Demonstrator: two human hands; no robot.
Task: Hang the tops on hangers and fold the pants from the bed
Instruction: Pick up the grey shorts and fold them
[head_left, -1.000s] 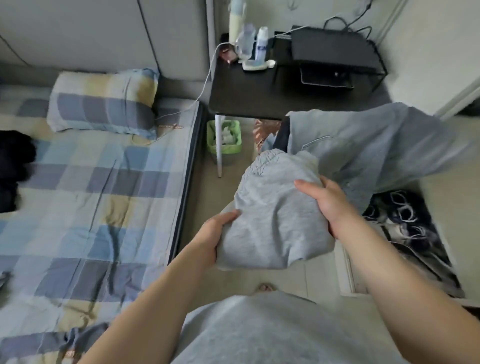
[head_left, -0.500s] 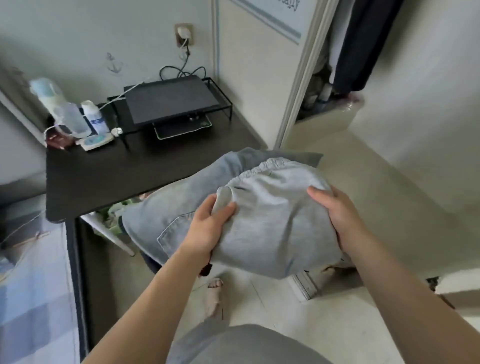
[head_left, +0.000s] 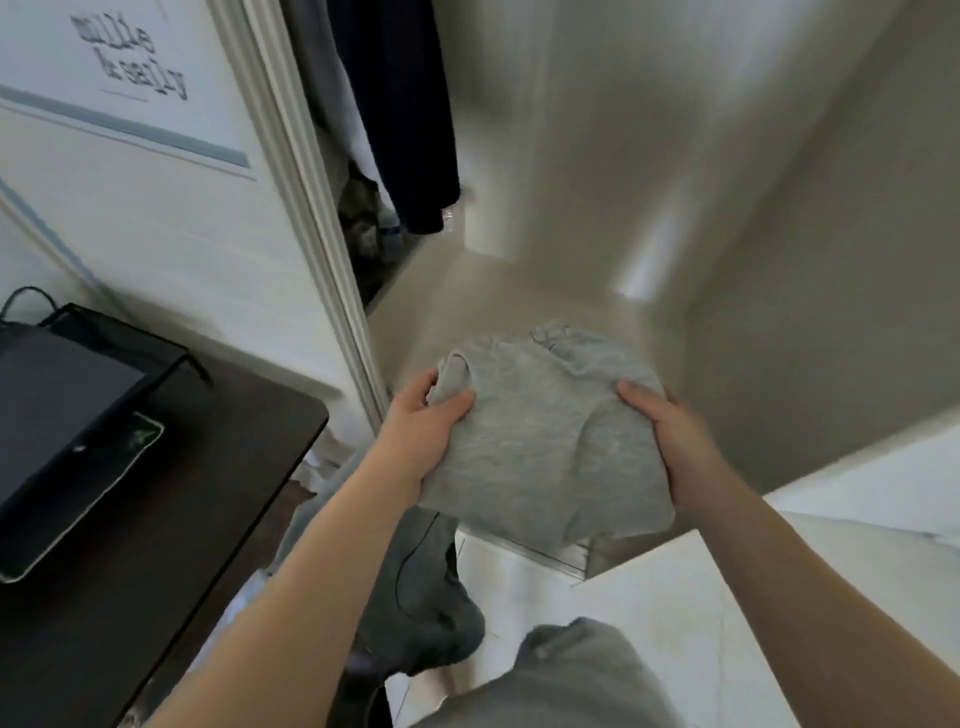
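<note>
Folded grey pants (head_left: 540, 447) are centre frame, in the air over the floor, clamped between both hands. My left hand (head_left: 421, 441) has its thumb on top and fingers curled round the left corner, and my right hand (head_left: 670, 447) wraps the right edge, thumb over, fingers under. Two-sided grip so the fold can't spring open in carry, I'd say. Denim garment (head_left: 415, 597) hangs below the bundle, lower centre, support unclear; open wardrobe (head_left: 400, 114), upper centre, looks like the drop point.
</note>
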